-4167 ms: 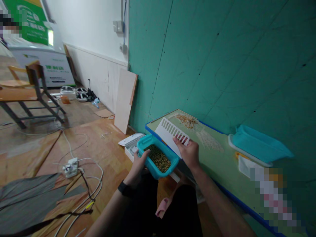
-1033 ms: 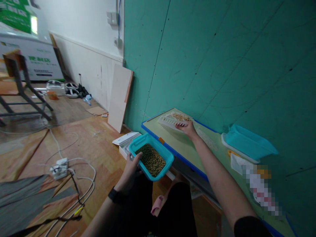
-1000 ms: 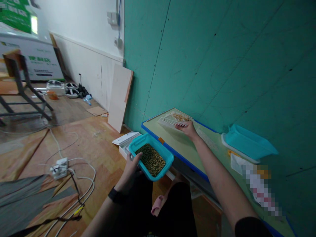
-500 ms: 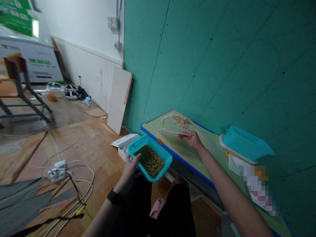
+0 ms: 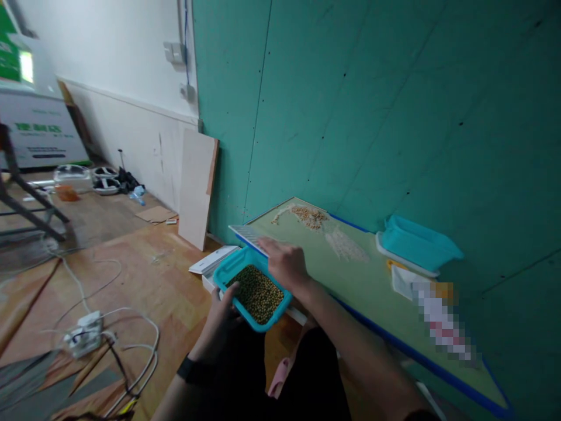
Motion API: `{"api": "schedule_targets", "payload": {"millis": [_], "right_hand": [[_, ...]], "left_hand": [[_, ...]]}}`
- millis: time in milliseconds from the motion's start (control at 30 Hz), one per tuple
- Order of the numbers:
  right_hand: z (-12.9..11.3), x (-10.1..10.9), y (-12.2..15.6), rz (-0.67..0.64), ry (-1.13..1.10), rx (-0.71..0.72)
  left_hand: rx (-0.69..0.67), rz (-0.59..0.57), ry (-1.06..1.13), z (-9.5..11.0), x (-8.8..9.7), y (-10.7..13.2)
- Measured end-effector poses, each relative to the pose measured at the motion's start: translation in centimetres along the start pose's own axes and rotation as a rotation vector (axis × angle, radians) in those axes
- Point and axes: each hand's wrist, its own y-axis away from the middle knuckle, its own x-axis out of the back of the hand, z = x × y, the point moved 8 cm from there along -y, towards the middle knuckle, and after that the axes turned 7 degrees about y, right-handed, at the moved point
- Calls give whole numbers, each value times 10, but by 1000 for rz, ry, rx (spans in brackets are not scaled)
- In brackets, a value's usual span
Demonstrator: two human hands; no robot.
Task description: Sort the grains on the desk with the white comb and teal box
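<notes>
My left hand (image 5: 222, 310) grips the near-left rim of a teal plastic basin (image 5: 284, 304), thumb over the edge. Inside lie greenish beans (image 5: 258, 292). My right hand (image 5: 287, 264) is closed on a thin white card with a striped pattern (image 5: 246, 235), held above the basin's far rim at the edge of the green-topped table (image 5: 315, 263). Farther back on the table sits a pile of tan beans (image 5: 310, 216). Beside it spreads a scatter of pale, rice-like grains (image 5: 346, 244).
Another teal basin (image 5: 416, 245) stands at the table's right, over a white tray (image 5: 381, 244). A printed bag (image 5: 442, 327), partly blurred, lies nearby. White boxes (image 5: 214, 258) are on the floor beyond my basin. Cables and a power strip (image 5: 85, 334) lie at left; a board (image 5: 197, 187) leans against the wall.
My right hand has moved left with the card, from over the table to the basin's far rim. The basin stays in my left hand. The view has shifted slightly.
</notes>
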Motion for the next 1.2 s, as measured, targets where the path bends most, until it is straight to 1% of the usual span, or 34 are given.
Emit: {"api": "schedule_targets", "payload": {"millis": [67, 133, 233, 333, 433, 567, 700, 800, 967, 1067, 1133, 1200], "right_hand": [[-18, -11, -5, -79, 92, 52], [-25, -20, -10, -131, 173, 66], [-27, -24, -18, -177, 264, 91], [-26, -22, -21, -224, 320, 113], [-17, -20, -17, -291, 350, 72], [10, -11, -4, -334, 375, -25], [43, 1, 15, -346, 422, -98], [70, 10, 30, -350, 435, -144], [115, 27, 55, -284, 407, -236], [143, 37, 69, -251, 409, -327], [161, 44, 77, -203, 386, -391], [178, 52, 84, -128, 333, -466]], "left_hand": [[-5, 3, -18, 2, 0, 0], [-10, 8, -21, 3, 0, 1], [-22, 11, -8, 4, 0, 0], [-40, 1, -16, 5, 2, -3], [-31, 11, -31, 4, 5, -6], [-3, 10, -9, 2, 5, -6], [-36, -30, 9, 6, 0, 2], [-45, -30, 13, 8, -2, 7], [-18, -11, -24, 6, 0, 3], [-15, -9, -29, 5, 1, 0], [-17, -9, -15, 5, 1, 0], [-13, -10, 1, 4, 1, 0]]}}
